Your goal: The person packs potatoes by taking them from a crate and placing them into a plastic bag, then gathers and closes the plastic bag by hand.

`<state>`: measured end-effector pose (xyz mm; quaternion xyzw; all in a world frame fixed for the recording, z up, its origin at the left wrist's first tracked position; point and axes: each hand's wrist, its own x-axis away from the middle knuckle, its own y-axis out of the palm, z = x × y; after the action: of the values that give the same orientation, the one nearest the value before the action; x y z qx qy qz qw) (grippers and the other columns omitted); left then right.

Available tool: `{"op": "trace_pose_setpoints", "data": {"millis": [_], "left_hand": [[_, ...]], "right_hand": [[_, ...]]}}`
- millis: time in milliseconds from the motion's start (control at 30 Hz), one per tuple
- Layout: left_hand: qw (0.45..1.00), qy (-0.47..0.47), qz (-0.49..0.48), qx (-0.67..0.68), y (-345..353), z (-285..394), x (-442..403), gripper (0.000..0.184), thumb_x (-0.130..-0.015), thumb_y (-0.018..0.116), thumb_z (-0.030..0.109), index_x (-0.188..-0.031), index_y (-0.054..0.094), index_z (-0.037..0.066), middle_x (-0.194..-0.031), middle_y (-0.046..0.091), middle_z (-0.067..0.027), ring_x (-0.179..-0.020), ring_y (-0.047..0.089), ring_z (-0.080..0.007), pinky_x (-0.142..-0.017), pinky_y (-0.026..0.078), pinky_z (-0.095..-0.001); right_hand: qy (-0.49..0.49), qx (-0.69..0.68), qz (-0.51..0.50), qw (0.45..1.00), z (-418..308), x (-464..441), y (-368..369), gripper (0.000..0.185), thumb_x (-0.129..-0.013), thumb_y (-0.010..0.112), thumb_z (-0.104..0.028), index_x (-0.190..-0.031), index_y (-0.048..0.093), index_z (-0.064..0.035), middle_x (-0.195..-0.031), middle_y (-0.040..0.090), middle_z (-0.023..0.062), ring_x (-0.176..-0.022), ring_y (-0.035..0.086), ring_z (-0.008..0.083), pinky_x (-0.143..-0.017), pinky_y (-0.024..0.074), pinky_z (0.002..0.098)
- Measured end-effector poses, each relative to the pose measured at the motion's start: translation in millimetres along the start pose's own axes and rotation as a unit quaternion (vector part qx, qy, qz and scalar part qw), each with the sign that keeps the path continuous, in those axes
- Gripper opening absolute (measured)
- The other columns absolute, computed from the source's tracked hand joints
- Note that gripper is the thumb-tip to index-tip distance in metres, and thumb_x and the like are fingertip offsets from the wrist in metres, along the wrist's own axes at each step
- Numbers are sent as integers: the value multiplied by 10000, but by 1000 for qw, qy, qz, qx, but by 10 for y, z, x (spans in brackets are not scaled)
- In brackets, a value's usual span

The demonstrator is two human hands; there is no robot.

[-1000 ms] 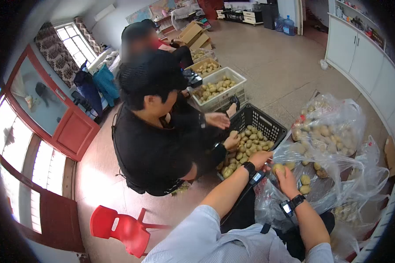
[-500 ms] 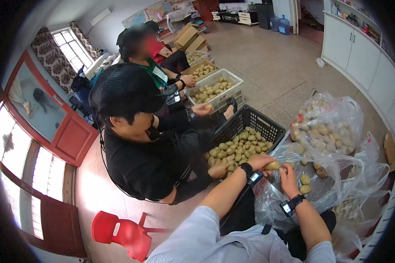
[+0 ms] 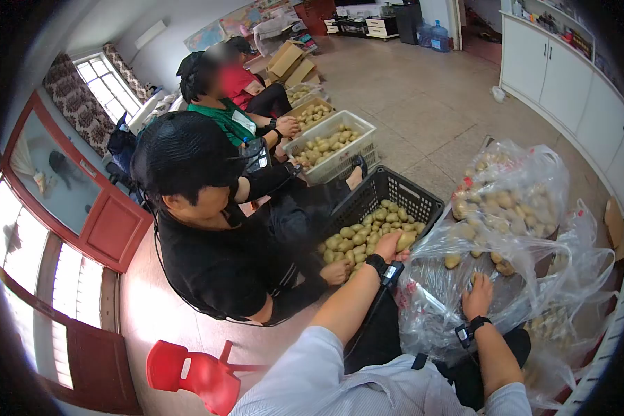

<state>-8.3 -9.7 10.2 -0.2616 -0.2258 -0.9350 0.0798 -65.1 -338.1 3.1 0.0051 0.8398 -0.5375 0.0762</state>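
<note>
My left hand [image 3: 390, 245] is closed around a potato [image 3: 406, 240] at the near right corner of the black crate [image 3: 433, 206]. Many potatoes [image 3: 359, 237] fill the lower part of that crate. My right hand [image 3: 477, 299] reaches into the clear plastic bag [image 3: 433, 305], its fingers curled over a potato [image 3: 476, 279] that is mostly covered. Other loose potatoes [image 3: 453, 261] lie in the bag's opening just beyond that hand. Each wrist wears a dark band with a small device.
A co-worker in black [image 3: 208, 256] sits close at the left, one hand at the crate. Beyond are a white crate [image 3: 367, 135] of potatoes and further seated people. A full bag of potatoes [image 3: 513, 201] stands ahead right; a red chair [image 3: 201, 374] is behind left.
My left hand has moved left with the potato, over the black crate's edge. My right hand has let go of that potato and moved down onto the potatoes in the bag.
</note>
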Motion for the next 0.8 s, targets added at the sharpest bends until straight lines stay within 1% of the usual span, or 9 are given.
{"op": "trace_pose_setpoints", "data": {"millis": [67,367,467,500,567,600,667,767,800], "left_hand": [[1000,3,22,21,-22,-20,-27,355,-959,484,344,-1186,552,79,-969,613,-105,-623,616,-199,-481,552,-319],[993,21,101,50,-69,7,-2,382,-974,485,307,-1215,498,11,-1008,589,-175,-741,647,-279,-545,598,-404],[993,67,87,-38,-413,-259,-360,344,-964,435,284,-1176,522,28,-977,619,-210,-701,665,-331,-503,581,-405],[914,187,102,-346,-460,-253,-321,330,-959,440,274,-1142,531,15,-962,627,-202,-680,666,-310,-485,570,-394],[728,286,106,-614,-480,-247,-294,319,-953,445,264,-1108,540,2,-948,635,-194,-659,667,-290,-467,558,-383],[816,239,142,-507,-349,-157,-164,265,-842,572,204,-1022,601,12,-918,645,-202,-707,658,-319,-563,543,-412],[885,187,175,-388,-333,-112,-130,242,-731,700,144,-936,662,23,-889,655,-210,-755,649,-348,-659,527,-440],[752,191,143,-614,-477,-124,-224,316,-664,773,245,-841,672,3,-843,654,-222,-747,641,-375,-655,517,-460],[807,166,133,-551,-491,-109,-195,360,-644,782,299,-829,674,10,-824,656,-217,-755,639,-378,-654,514,-460]], "right_hand": [[-4,6,-4,1000,71,19,50,607,-718,703,-41,-1270,451,-44,-1378,389,200,-1255,379,400,-1052,325,466],[-17,7,-22,1000,132,56,63,644,-717,676,-3,-1315,439,-33,-1432,338,217,-1287,361,400,-1080,309,451],[-19,9,-32,999,129,62,44,615,-734,652,6,-1312,442,-23,-1439,331,220,-1298,351,400,-1087,306,450],[-19,10,-31,999,138,65,53,615,-734,652,6,-1312,442,-23,-1439,331,220,-1298,351,400,-1087,306,450],[-31,17,-17,999,177,67,106,617,-716,622,42,-1298,420,2,-1428,337,247,-1294,359,424,-1088,301,452],[-31,17,-17,999,189,71,119,617,-716,622,42,-1298,420,2,-1428,337,247,-1294,359,424,-1088,301,452],[-30,17,-16,999,218,82,145,623,-712,602,58,-1305,421,4,-1435,326,247,-1299,352,423,-1096,292,451],[-39,18,-13,999,349,103,232,646,-702,596,71,-1319,418,1,-1438,320,245,-1306,342,425,-1100,287,451],[-39,18,-12,999,328,112,199,646,-702,596,71,-1319,418,1,-1438,320,245,-1306,342,425,-1100,287,451]]}}
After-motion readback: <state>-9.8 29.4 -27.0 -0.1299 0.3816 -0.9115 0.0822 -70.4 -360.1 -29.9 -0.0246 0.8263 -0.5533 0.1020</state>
